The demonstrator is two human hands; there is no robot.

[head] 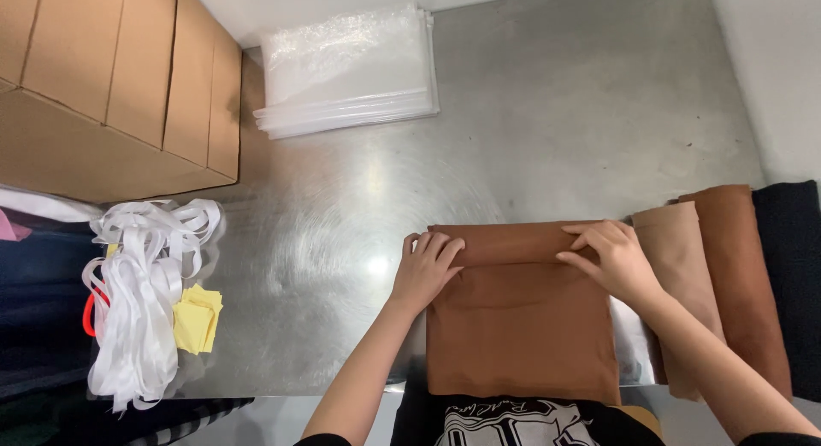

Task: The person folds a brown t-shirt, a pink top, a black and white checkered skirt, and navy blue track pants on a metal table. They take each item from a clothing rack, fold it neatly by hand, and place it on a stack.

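Note:
A folded brown cloth (522, 326) lies on the steel table (530, 129) near its front edge. Its far end is turned over into a narrow fold. My left hand (425, 271) presses the left end of that fold, fingers curled over its edge. My right hand (611, 258) grips the right end of the same fold. Both hands rest on the cloth, one at each side.
Tan (684, 283), brown (744, 275) and black (795, 283) cloths hang over the table's right side. A stack of clear plastic bags (346, 70) lies at the back. Cardboard boxes (111, 87) stand at the left, with white ribbons (141, 292) and yellow paper slips (198, 319) near them.

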